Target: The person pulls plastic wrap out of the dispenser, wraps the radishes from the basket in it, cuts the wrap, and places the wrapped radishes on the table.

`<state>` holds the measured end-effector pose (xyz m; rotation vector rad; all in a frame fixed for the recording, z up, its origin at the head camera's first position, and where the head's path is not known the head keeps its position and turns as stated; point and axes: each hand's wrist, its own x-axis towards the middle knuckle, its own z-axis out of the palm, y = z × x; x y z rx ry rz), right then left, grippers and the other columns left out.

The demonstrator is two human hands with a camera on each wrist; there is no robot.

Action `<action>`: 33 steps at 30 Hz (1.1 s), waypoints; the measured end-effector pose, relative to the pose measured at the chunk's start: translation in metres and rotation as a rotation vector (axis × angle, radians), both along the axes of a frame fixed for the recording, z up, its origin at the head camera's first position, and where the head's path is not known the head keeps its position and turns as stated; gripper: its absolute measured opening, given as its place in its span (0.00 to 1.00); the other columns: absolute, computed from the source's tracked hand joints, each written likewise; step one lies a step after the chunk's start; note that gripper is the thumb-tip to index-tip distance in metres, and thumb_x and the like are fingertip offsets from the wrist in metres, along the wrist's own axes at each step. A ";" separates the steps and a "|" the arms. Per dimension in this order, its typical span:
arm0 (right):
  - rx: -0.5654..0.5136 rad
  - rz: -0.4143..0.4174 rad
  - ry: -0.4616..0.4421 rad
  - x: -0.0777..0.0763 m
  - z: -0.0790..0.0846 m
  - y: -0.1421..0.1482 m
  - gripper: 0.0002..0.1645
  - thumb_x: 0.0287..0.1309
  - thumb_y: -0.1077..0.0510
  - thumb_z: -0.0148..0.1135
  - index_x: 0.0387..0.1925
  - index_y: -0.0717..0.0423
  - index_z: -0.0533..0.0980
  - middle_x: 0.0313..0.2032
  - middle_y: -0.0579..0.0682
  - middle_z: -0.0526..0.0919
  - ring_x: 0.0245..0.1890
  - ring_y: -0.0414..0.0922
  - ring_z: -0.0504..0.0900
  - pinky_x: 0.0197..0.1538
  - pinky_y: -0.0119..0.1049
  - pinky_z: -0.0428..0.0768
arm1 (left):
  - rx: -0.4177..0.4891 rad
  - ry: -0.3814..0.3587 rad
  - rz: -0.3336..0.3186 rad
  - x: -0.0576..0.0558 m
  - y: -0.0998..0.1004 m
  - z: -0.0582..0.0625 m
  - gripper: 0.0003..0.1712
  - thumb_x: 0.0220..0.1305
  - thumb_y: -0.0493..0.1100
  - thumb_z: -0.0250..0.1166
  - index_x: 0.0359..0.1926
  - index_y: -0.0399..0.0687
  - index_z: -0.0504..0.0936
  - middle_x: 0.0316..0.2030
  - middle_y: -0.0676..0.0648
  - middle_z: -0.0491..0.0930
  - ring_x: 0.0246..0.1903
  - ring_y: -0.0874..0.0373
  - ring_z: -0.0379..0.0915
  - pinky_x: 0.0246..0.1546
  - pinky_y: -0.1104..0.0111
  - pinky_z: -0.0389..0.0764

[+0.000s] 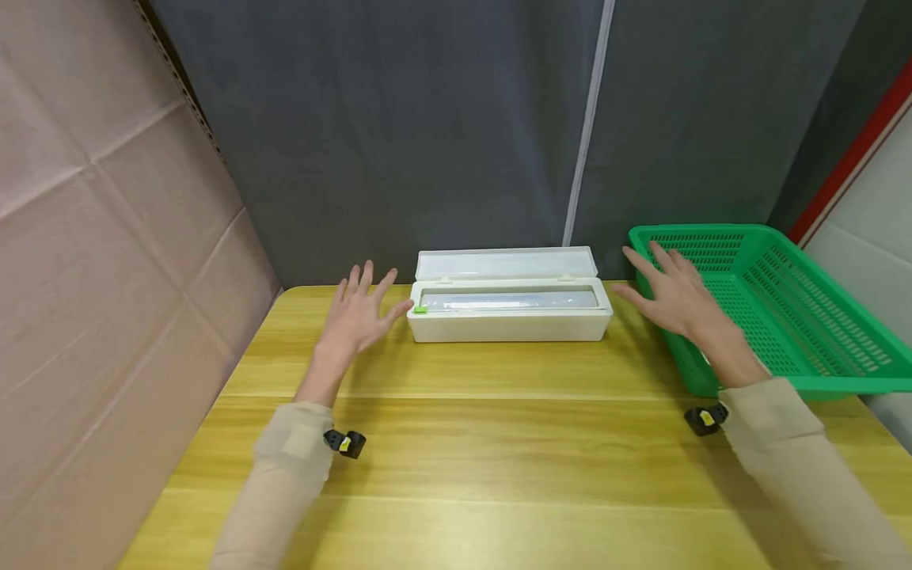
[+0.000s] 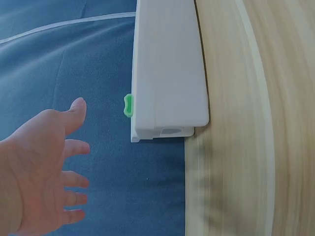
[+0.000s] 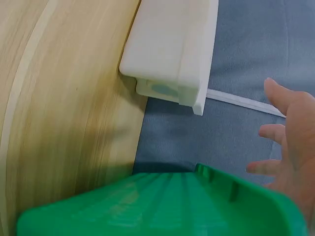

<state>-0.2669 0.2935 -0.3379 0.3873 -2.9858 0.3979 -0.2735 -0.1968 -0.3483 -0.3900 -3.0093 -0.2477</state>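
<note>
A long white box (image 1: 510, 326) stands at the back of the table, its lid (image 1: 506, 263) raised behind it. Inside lies a roll of clear film (image 1: 509, 300), and a small green slider (image 1: 421, 309) sits at the left end of the front rim. My left hand (image 1: 356, 315) hovers just left of the box, fingers spread, holding nothing; the thumb overlaps the box's corner in the head view. On the other side, my right hand (image 1: 673, 294) is spread too, with nothing in it, between the box and the green basket (image 1: 769, 386), overlapping the basket's near left rim.
The wooden table (image 1: 499, 459) ends at a dark grey curtain (image 1: 399, 142) behind the box. A pale cloth-covered panel (image 1: 107, 261) rises on the left. At the right, the basket stands near a white wall (image 1: 869, 214) with a red strip.
</note>
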 end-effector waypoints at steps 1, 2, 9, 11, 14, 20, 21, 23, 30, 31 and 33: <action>0.001 0.001 0.004 0.000 0.000 -0.002 0.49 0.72 0.31 0.46 0.81 0.51 0.45 0.76 0.73 0.40 0.71 0.78 0.40 0.69 0.72 0.40 | 0.009 0.000 -0.003 0.000 0.001 0.000 0.46 0.73 0.72 0.43 0.81 0.55 0.49 0.78 0.33 0.36 0.77 0.36 0.30 0.74 0.45 0.37; 0.001 0.003 0.007 0.000 -0.001 -0.003 0.49 0.72 0.31 0.46 0.81 0.51 0.46 0.76 0.73 0.40 0.71 0.78 0.41 0.69 0.72 0.41 | 0.018 0.000 -0.006 0.001 0.002 -0.001 0.45 0.74 0.72 0.44 0.81 0.54 0.50 0.78 0.33 0.36 0.77 0.36 0.31 0.75 0.46 0.37; -0.002 0.031 0.076 -0.002 -0.007 -0.013 0.45 0.75 0.34 0.46 0.78 0.58 0.53 0.73 0.76 0.48 0.70 0.78 0.47 0.70 0.70 0.46 | 0.068 -0.003 -0.013 0.001 0.010 -0.005 0.44 0.75 0.70 0.44 0.81 0.53 0.50 0.78 0.33 0.39 0.77 0.36 0.34 0.75 0.47 0.39; -0.006 0.044 0.101 -0.002 -0.009 -0.017 0.42 0.75 0.39 0.49 0.76 0.61 0.56 0.72 0.77 0.51 0.69 0.78 0.49 0.70 0.69 0.48 | 0.073 0.000 -0.018 0.001 0.013 -0.006 0.43 0.75 0.69 0.44 0.80 0.52 0.51 0.78 0.33 0.40 0.76 0.35 0.36 0.75 0.46 0.41; -0.035 0.067 0.117 -0.001 -0.012 -0.023 0.39 0.75 0.44 0.54 0.74 0.64 0.60 0.71 0.77 0.54 0.69 0.78 0.51 0.70 0.69 0.50 | 0.080 0.010 -0.024 0.000 0.016 -0.007 0.42 0.76 0.67 0.45 0.80 0.51 0.53 0.78 0.32 0.43 0.76 0.34 0.39 0.74 0.44 0.44; -0.081 0.126 0.166 -0.002 -0.021 -0.032 0.33 0.72 0.52 0.59 0.68 0.69 0.66 0.68 0.77 0.60 0.68 0.76 0.56 0.67 0.70 0.56 | 0.090 0.035 -0.027 -0.001 0.023 -0.011 0.38 0.78 0.63 0.47 0.78 0.46 0.57 0.75 0.30 0.51 0.74 0.34 0.47 0.72 0.43 0.51; -0.083 0.136 0.178 -0.003 -0.023 -0.033 0.32 0.72 0.53 0.60 0.67 0.70 0.67 0.67 0.77 0.61 0.67 0.75 0.58 0.66 0.70 0.57 | 0.091 0.037 -0.029 0.000 0.024 -0.012 0.38 0.78 0.62 0.47 0.77 0.45 0.58 0.75 0.30 0.51 0.74 0.34 0.48 0.72 0.43 0.52; -0.088 0.154 0.197 -0.004 -0.026 -0.036 0.31 0.71 0.54 0.61 0.66 0.71 0.69 0.66 0.77 0.64 0.66 0.74 0.61 0.66 0.69 0.59 | 0.099 0.051 -0.037 0.000 0.027 -0.014 0.36 0.79 0.60 0.48 0.76 0.43 0.60 0.74 0.30 0.54 0.73 0.34 0.50 0.71 0.43 0.54; -0.155 0.192 0.214 -0.005 -0.036 -0.044 0.25 0.71 0.57 0.61 0.61 0.71 0.74 0.61 0.72 0.72 0.62 0.69 0.69 0.64 0.64 0.66 | 0.116 0.133 -0.074 -0.001 0.038 -0.020 0.32 0.79 0.55 0.51 0.72 0.38 0.66 0.69 0.31 0.65 0.68 0.35 0.62 0.67 0.44 0.63; -0.168 0.195 0.221 -0.004 -0.037 -0.045 0.24 0.70 0.58 0.62 0.60 0.71 0.75 0.60 0.72 0.74 0.61 0.69 0.70 0.64 0.63 0.67 | 0.120 0.145 -0.080 -0.001 0.040 -0.021 0.31 0.79 0.54 0.51 0.71 0.37 0.67 0.68 0.31 0.66 0.67 0.35 0.63 0.67 0.44 0.64; -0.193 0.198 0.237 -0.004 -0.039 -0.047 0.22 0.69 0.59 0.62 0.58 0.70 0.76 0.58 0.71 0.76 0.59 0.68 0.72 0.63 0.63 0.68 | 0.130 0.163 -0.094 -0.002 0.042 -0.023 0.30 0.79 0.53 0.52 0.70 0.37 0.69 0.67 0.32 0.68 0.66 0.36 0.65 0.66 0.44 0.65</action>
